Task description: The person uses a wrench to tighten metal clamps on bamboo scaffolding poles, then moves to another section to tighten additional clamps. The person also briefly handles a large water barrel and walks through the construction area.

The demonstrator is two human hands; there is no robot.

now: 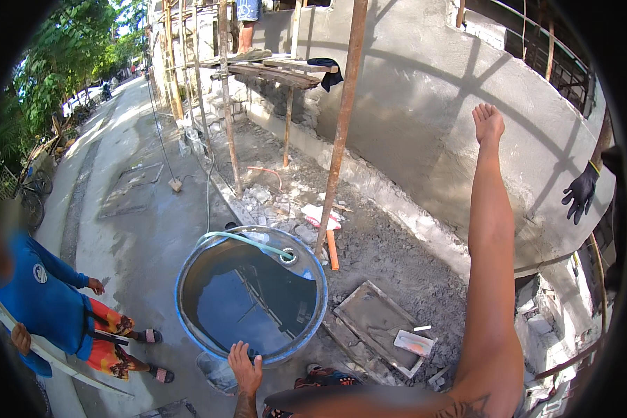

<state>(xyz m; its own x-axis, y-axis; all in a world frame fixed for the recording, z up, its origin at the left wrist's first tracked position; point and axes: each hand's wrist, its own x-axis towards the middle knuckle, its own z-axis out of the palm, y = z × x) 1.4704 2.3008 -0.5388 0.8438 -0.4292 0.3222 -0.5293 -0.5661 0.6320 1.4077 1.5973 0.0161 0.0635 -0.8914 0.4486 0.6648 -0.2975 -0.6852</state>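
My left hand [246, 366] rests at the near rim of a blue drum [182, 311], its fingers stretched out and slightly apart. Dark water [240, 299] fills much of the drum and reflects poles and sky. Far out to the right, my right arm is stretched straight ahead. Its fingers are curled in, so my right hand [489, 123] is closed, with nothing showing in it. Behind that hand stands a grey plastered wall [411, 90]. A pale green hose [247, 240] crosses the drum's far rim and ends at a round opening.
At the left stands a person in a blue shirt [45, 296]. A black-gloved hand [581, 194] hangs at the right. Rusty poles [341, 125] and a plank platform [275, 72] stand ahead. Right of the drum lies a mortar tray [373, 306] with a small rectangular piece [414, 343]. Rubble [261, 202] lines the wall.
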